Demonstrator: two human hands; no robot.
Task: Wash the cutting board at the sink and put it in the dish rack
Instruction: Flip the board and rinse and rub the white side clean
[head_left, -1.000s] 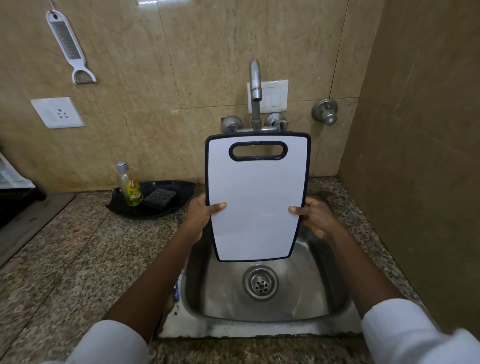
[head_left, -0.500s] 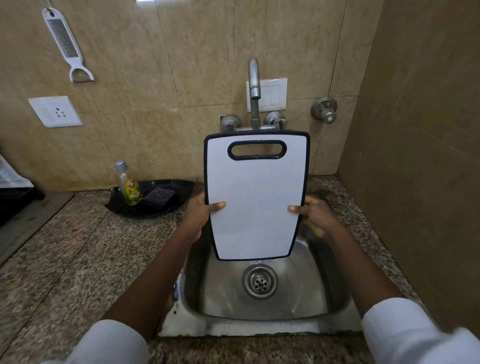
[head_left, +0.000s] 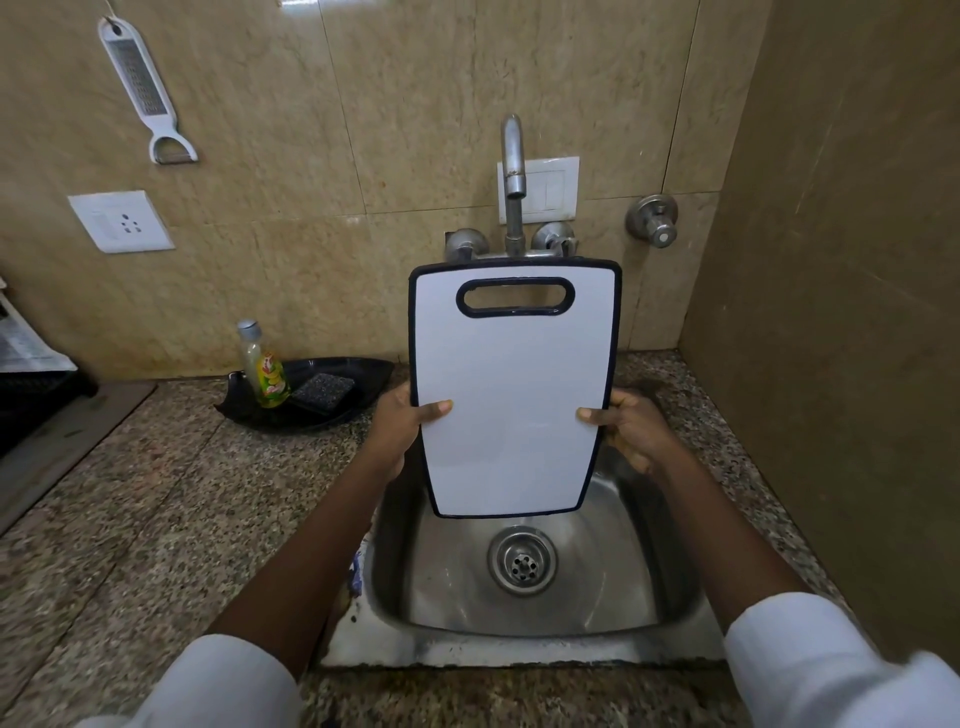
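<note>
A white cutting board (head_left: 511, 395) with a dark rim and a handle slot at its top is held upright above the steel sink (head_left: 524, 566). My left hand (head_left: 402, 426) grips its left edge, thumb on the front face. My right hand (head_left: 631, 426) grips its right edge the same way. The tap (head_left: 513, 176) stands behind the board's top, and no water is running. A dark rack-like object (head_left: 31, 400) shows at the far left edge, only partly in view.
A black tray (head_left: 363, 382) left of the sink holds a dish soap bottle (head_left: 265, 369) and a scrub sponge (head_left: 322, 389). A grater (head_left: 137, 83) hangs on the tiled wall above a socket (head_left: 120, 221). A brown wall panel (head_left: 841, 312) closes the right side. Granite counter (head_left: 156, 509) spreads left.
The board and both hands have stayed almost still over the sink; the view has shifted only slightly.
</note>
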